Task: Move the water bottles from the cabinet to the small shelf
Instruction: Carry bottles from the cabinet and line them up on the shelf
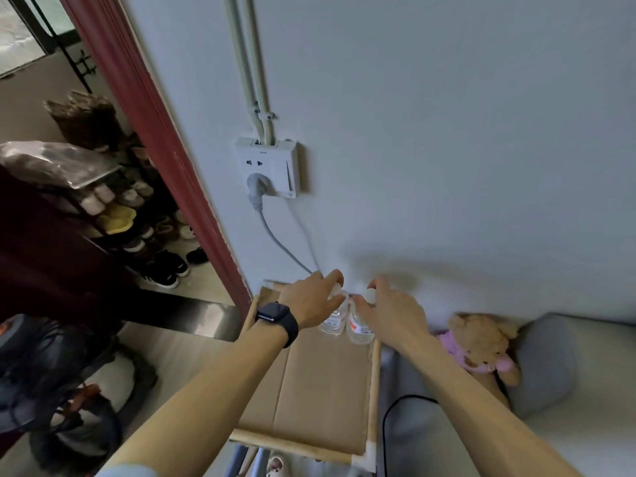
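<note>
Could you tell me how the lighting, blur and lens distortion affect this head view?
Head view: wide-angle bending curves the door frame; soft shadows fall on the wall behind both hands; the left hand and right hand are slightly motion-blurred on the water bottles; the left side is dim.

Soft, dim daylight fills the room, brighter at the window (20,29) far left. My hands cast blurred shadows on the wall (447,132) ahead. The wide lens bends the door frame (144,125) and edges, and the shoes (161,266) at left look smeared and murky.
</note>
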